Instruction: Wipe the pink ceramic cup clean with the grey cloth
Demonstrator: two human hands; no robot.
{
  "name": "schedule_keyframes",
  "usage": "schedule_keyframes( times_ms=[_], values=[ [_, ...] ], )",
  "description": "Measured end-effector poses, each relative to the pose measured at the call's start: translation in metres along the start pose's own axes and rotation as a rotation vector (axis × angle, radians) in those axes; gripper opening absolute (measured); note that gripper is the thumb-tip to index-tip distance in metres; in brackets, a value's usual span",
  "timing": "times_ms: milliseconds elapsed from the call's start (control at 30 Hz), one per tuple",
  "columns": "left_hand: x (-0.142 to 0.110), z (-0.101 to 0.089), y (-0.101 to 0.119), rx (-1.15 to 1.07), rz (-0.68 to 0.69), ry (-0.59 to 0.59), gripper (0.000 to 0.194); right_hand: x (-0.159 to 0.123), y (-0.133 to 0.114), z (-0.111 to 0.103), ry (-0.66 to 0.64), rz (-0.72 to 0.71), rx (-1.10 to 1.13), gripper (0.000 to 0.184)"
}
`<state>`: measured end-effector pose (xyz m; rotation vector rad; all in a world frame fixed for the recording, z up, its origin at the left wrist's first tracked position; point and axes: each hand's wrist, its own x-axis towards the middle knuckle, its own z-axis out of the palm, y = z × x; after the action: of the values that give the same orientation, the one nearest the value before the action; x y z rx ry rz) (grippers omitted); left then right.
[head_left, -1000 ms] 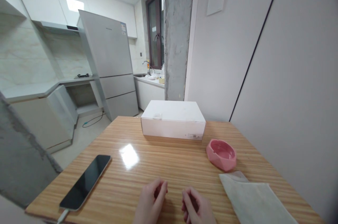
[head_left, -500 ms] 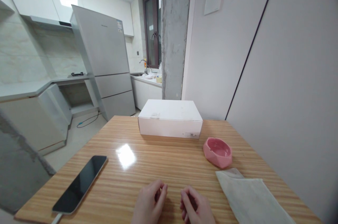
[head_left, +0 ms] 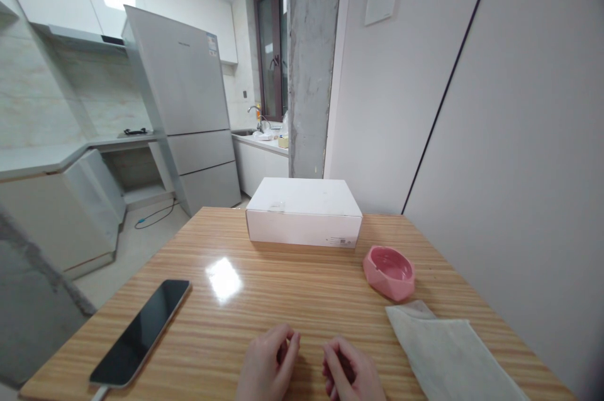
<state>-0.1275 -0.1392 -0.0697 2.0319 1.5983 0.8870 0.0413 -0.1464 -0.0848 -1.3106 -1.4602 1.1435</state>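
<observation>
My left hand (head_left: 270,360) rests at the near edge of the wooden table (head_left: 292,288), its fingers curled in loosely with nothing seen in them. Beside it, a short gap away, lies my right hand (head_left: 350,368), also curled closed and holding nothing I can see. Nearest to the right hand is a folded pale grey-green cloth (head_left: 453,350). Beyond the cloth stands a pink faceted ashtray (head_left: 389,273). A smartphone (head_left: 141,332) with a dark screen and a white cable lies flat to the left, apart from my left hand.
A closed white box (head_left: 304,228) sits at the far edge of the table. A pale wall panel (head_left: 519,136) runs along the right. Past a bare concrete pillar (head_left: 311,61) are a grey fridge (head_left: 189,92), a sink counter and a cable on the floor.
The view has shifted very slightly. Both hands and the things on the table stay as they were.
</observation>
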Motion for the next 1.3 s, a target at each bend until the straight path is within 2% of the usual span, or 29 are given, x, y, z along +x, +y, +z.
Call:
schedule_keyframes(
  times_ms=[200, 333, 467, 733, 1000, 1300],
  values=[
    [0.0006, 0.0, 0.0007, -0.001, -0.001, -0.002, 0.039, 0.0, -0.0017, -0.0009, -0.028, 0.024, 0.036, 0.052],
    [0.0003, 0.0004, 0.0003, 0.0, -0.003, -0.011, 0.04, -0.0005, -0.0033, 0.0003, 0.026, 0.016, 0.043, 0.054],
    [-0.0003, 0.0013, -0.0013, 0.002, -0.003, -0.016, 0.04, -0.0005, -0.0036, 0.0015, 0.023, 0.003, 0.034, 0.053],
    [-0.0009, 0.0006, 0.0001, -0.019, 0.02, 0.023, 0.037, 0.002, 0.004, 0.0013, 0.02, 0.001, 0.022, 0.053],
    [0.0004, -0.0007, 0.0009, -0.005, 0.01, -0.001, 0.038, 0.0014, 0.0052, 0.0032, 0.016, -0.002, 0.027, 0.052],
    [-0.0011, 0.0003, -0.0014, -0.016, -0.007, -0.029, 0.04, 0.0018, -0.0004, -0.0032, -0.079, 0.02, 0.013, 0.05]
  ],
)
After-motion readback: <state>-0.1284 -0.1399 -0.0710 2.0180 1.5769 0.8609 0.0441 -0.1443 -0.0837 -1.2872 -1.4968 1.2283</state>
